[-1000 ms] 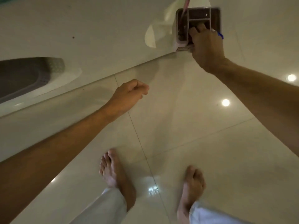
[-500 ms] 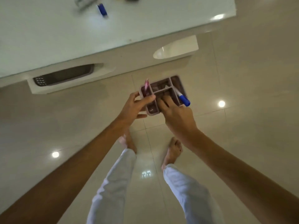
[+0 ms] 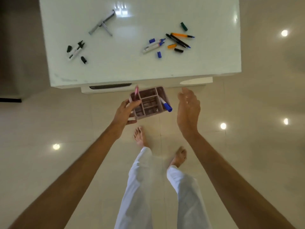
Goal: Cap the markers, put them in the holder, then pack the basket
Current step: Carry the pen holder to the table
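Above floor (image 3: 247,154), left hand (image 3: 123,113) grips holder (image 3: 149,103).

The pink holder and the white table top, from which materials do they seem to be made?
The pink holder looks like moulded plastic with a matte finish: thin, even divider walls, one flat colour, no glare. The white table top looks like polished stone or a glossy laminate; it mirrors a bright light patch sharply. Which of the two, the view cannot settle.
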